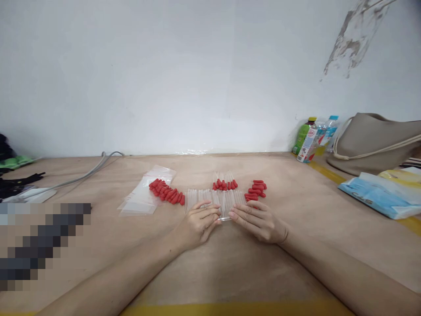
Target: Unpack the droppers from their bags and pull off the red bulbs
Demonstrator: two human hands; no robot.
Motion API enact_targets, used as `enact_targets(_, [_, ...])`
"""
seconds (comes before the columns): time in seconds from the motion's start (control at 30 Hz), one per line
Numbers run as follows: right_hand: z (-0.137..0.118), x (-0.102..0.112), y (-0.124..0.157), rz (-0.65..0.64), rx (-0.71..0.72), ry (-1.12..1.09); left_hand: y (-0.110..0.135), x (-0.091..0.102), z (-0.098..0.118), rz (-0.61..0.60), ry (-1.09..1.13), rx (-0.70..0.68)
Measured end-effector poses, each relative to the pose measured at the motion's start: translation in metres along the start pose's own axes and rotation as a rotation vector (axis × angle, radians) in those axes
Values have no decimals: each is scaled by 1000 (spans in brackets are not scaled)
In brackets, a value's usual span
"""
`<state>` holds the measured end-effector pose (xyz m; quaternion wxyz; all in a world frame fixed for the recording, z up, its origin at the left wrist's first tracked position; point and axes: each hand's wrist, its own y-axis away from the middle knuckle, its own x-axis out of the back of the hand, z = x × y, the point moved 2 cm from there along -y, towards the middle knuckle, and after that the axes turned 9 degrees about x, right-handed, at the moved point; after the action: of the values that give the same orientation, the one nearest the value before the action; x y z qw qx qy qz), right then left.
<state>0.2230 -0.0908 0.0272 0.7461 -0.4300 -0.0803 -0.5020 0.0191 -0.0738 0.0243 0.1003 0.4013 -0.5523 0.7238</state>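
Note:
A row of thin clear tubes (224,202) lies side by side on the table in front of me. My left hand (197,223) rests on the left part of this row, fingers stretched out. Over its right end lies my right hand (258,219), its fingers also extended and nearly flat. Just behind the row, several red rubber bulbs (225,184) sit at the near ends of more clear tubes. One heap of loose red bulbs (167,192) is to the left of the row, and a smaller group of red bulbs (256,189) is to the right.
Clear flat plastic bags (140,199) lie under and beside the left heap. A grey cable (88,173) runs along the back left. Bottles (307,140), a grey-brown bag (371,142) and a blue tissue pack (375,195) occupy the right side. A white wall stands behind.

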Motion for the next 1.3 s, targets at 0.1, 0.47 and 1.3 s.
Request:
enact_targets(0.1, [1,0,0,-12,-1,-13,0,-1,0,-3,8,-6])
enact_targets(0.47, [25,3,32,136,-477,26,12,6,-25,100,-42,132])
enact_targets(1.3, [97,-45,122,101,-1574,-470,-23,-27,-12,-110,-78,216])
